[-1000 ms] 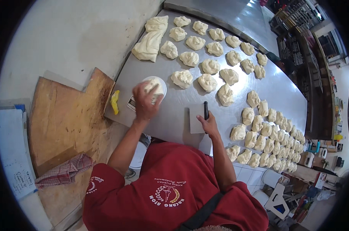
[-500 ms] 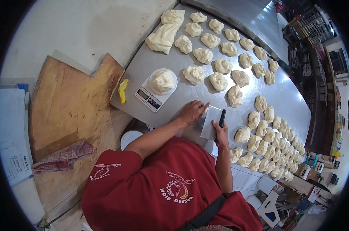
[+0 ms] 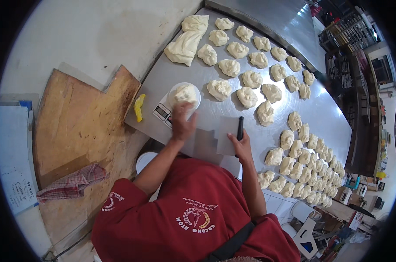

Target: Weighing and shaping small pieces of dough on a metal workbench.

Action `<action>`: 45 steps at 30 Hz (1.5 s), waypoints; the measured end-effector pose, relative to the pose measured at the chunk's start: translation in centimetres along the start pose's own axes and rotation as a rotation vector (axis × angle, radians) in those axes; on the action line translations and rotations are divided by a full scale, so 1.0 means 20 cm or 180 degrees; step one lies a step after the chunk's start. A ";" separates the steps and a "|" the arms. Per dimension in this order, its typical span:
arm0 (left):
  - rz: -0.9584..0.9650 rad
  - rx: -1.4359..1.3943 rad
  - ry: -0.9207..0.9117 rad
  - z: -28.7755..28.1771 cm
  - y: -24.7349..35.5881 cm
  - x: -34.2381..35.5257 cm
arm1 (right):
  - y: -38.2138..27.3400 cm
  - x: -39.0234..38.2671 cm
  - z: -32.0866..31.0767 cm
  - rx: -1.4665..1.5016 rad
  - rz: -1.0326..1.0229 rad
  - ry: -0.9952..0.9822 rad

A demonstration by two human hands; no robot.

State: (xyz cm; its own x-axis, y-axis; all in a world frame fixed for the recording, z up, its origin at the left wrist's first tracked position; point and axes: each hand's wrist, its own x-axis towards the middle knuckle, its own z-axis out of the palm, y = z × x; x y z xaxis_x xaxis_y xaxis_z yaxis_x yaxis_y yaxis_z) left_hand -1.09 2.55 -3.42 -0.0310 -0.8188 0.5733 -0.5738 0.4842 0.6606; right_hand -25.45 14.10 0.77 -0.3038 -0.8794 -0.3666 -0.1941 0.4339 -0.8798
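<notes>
Dough in a pale, cream-coloured rounded lump [image 3: 183, 91] sits on the round plate of a white digital kitchen scale [image 3: 162, 111], near the left edge of the silver metal bench [image 3: 163, 78]. The left hand [image 3: 183, 122] reaches over the near side of that scale, fingers at the lump; whether they grip it, I cannot tell. The right hand [image 3: 241, 146] grasps a flat, rectangular scraper with a black handle [image 3: 227, 137]. Beyond the scale lies a long, folded cream dough slab [image 3: 182, 47]; just left is a crumpled yellow item [image 3: 138, 108].
</notes>
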 end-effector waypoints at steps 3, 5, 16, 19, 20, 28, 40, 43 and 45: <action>-0.0182 0.0699 0.0286 -0.18 -0.19 0.16 | -0.17 0.08 0.14 0.0010 -0.0427 -0.0069; -0.0577 -0.0037 -0.0357 -0.23 -0.26 0.20 | -0.26 0.15 0.24 -0.0448 -0.0701 -0.0408; -0.1610 -0.0431 -0.0411 -0.25 -0.18 0.21 | -0.41 0.39 0.73 -0.0990 -0.1289 -0.0144; -0.1240 -0.0228 -0.0379 -0.25 -0.21 0.19 | -0.39 0.39 0.78 -0.1165 -0.1077 -0.0133; -0.1112 -0.0159 -0.0372 -0.25 -0.22 0.19 | -0.39 0.39 0.79 -0.1218 -0.1005 -0.0126; -0.0403 -0.0270 -0.0746 -0.36 0.03 0.24 | -0.27 0.52 0.85 -0.0926 -0.1235 -0.0024; 0.0544 -0.1094 -0.1163 0.00 0.29 -0.12 | -0.54 0.44 0.06 0.0210 -0.1055 0.0382; 0.0406 -0.0960 -0.1692 0.24 0.22 -0.23 | -0.45 0.34 -0.12 0.0264 -0.0771 0.0613; 0.1331 -0.0232 -0.2032 0.41 0.14 -0.29 | -0.35 0.24 -0.16 0.0317 -0.0722 0.0727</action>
State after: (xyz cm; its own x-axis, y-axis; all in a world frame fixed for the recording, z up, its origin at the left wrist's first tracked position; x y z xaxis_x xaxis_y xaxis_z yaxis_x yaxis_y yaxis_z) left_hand -9.14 6.09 -8.81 -0.7130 -0.5717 0.4059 -0.3556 0.7938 0.4933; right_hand -28.59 7.37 6.15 -0.4667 -0.8798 -0.0907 -0.1921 0.2010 -0.9606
